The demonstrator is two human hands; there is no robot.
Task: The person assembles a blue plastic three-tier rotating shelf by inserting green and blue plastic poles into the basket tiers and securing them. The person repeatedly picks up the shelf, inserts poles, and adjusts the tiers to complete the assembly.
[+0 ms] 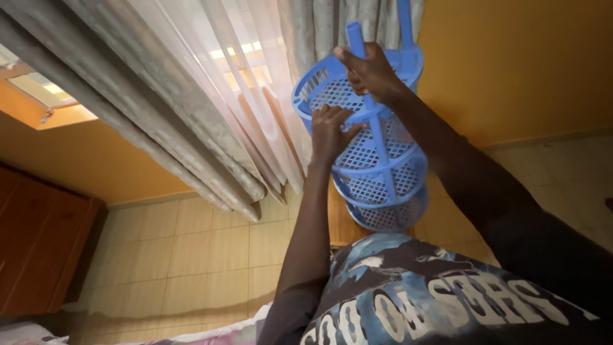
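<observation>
The blue plastic tiered lattice basket rack [377, 160] is held with its long axis running away from the camera; one pole is gripped by the right hand [369, 71], while a basket rim is clasped by the left hand [331, 131]. The pole tops are cut off.

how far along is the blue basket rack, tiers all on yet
Three round tiers of the blue rack already sit stacked on the poles. In hand: the right hand grips a pole above the top tier, the left hand presses its rim. The poles still stick up bare above.

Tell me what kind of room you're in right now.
Likely a home bedroom: long grey curtains over a window, tiled floor, wooden cabinet. Both hands are on a blue tiered plastic rack.
</observation>
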